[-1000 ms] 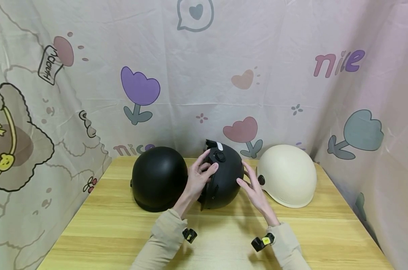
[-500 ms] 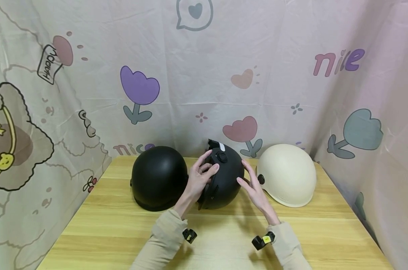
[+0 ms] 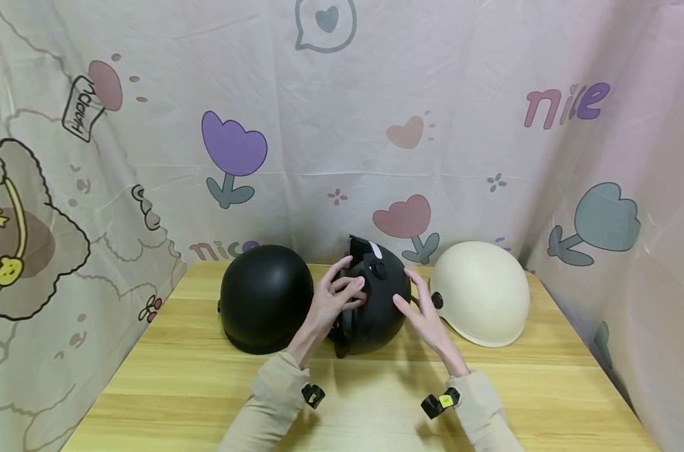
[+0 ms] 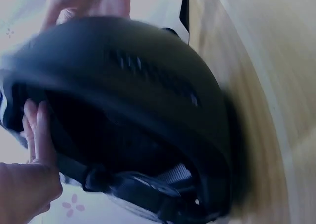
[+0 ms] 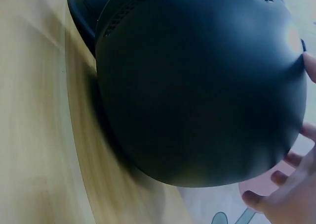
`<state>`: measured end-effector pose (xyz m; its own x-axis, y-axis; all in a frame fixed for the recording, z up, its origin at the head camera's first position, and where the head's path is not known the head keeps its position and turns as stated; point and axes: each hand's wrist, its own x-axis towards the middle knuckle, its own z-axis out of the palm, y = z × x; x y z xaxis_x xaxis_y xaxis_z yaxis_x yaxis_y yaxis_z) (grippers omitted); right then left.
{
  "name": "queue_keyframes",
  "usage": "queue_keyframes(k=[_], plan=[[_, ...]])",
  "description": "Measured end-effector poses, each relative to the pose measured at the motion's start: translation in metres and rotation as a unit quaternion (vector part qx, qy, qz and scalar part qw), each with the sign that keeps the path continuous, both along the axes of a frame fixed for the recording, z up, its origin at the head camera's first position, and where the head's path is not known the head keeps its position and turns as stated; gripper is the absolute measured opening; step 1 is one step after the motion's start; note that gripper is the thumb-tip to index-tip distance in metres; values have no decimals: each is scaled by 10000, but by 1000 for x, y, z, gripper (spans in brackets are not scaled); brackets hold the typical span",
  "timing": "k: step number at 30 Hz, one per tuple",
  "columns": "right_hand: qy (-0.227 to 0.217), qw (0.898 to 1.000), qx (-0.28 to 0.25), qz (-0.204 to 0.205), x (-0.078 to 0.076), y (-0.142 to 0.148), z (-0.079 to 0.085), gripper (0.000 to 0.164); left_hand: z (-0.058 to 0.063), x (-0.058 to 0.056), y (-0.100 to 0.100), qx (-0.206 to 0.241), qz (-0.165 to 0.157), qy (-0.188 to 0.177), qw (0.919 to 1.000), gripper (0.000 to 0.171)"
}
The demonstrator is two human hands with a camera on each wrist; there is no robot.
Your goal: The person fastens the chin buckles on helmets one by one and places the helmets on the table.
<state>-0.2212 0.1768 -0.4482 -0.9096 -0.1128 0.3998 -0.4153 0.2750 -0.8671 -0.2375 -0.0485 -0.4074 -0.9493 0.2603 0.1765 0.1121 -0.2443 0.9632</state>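
A black helmet [image 3: 382, 307] with a round knob and a pale strip on its shell stands tilted between both hands. Its opening faces left, where the left wrist view shows a dark interior and a chin strap [image 4: 143, 192]. My left hand [image 3: 331, 301] holds it at the opening's edge, fingers [image 4: 39, 130] reaching just inside. On the opposite side, my right hand [image 3: 426, 317] steadies the rounded shell, its thumb and fingers spread apart. In the right wrist view several right fingertips [image 5: 295, 158] show along the shell's edge, a few beyond its outline.
To the left sits a smooth black helmet [image 3: 267, 301], close beside my left hand. A cream helmet [image 3: 483, 295] with a dark side knob is right of my right hand. All are near the back of the wooden table [image 3: 370, 408], before a printed curtain [image 3: 330, 125].
The middle helmet has turned so more of its opening edge faces me, and its knob has shifted slightly right. My left fingers have shifted along the edge; the right thumb moved slightly left.
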Motion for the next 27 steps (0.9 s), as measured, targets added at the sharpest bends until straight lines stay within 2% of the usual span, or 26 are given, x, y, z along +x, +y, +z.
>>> queue_keyframes(k=[5,10,14,17,21,27], plan=[[177,9990,180,-365,2,-3,2,67,-9,-4,-9,67,305,84,9995,51],[222,9979,265,-543,4,-3,4,67,-19,-7,-18,-290,774,296,9961,47],[425,9978,133,-499,5,-3,7,67,-27,-9,-24,-619,1056,525,9911,47],[621,9976,76,-301,6,-2,9,65,-33,-10,-28,-947,1192,675,9860,47],[710,9972,114,-220,6,-2,9,62,-41,-10,-35,-1247,1116,686,9835,48],[775,9961,-8,-422,4,-1,8,64,-51,-11,-43,-1385,800,681,9848,52]])
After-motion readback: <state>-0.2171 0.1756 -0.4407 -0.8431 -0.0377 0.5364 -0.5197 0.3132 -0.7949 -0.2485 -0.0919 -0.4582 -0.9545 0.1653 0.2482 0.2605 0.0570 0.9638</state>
